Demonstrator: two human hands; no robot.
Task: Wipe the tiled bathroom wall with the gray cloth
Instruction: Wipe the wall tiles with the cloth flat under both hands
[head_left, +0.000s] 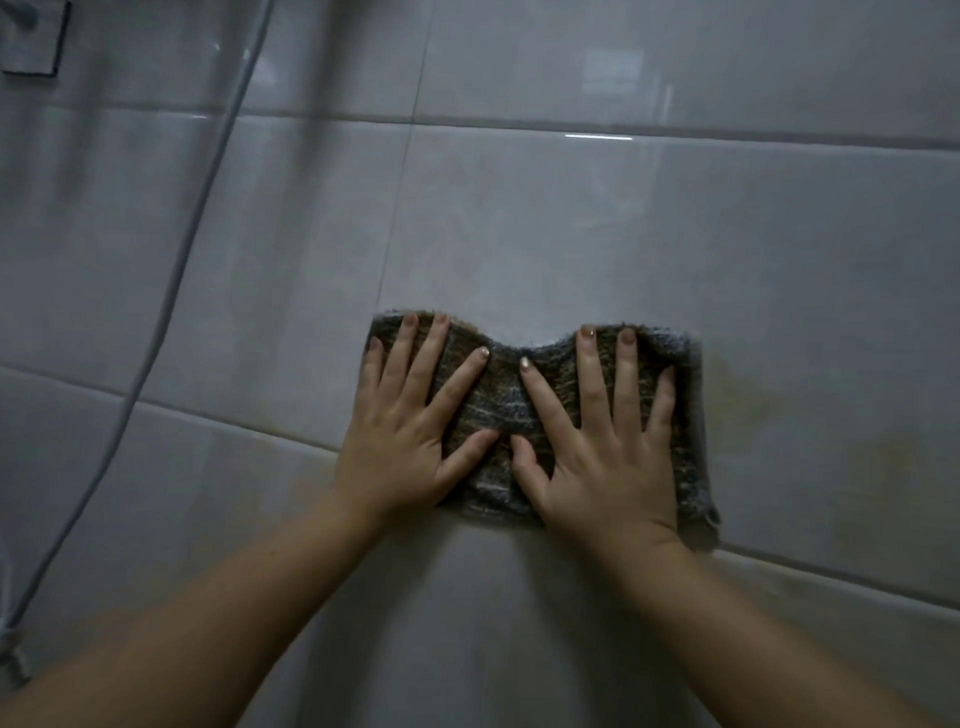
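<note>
A gray cloth (503, 400) with brownish streaks lies spread flat against the tiled wall (545, 223), straddling a grout line. My left hand (410, 426) presses on the cloth's left half with straight, spread fingers. Beside it, my right hand (608, 441) presses flat on the right half in the same way. The two thumbs nearly meet at the cloth's middle. The cloth's top edge dips between the hands, and its lower right corner sticks out past my right wrist.
A pale shower hose (171, 291) hangs down the wall at the left, running from the top toward the lower left edge. A dark-edged fitting (36, 41) sits in the top left corner. Yellowish stains (748, 410) mark the tiles right of the cloth.
</note>
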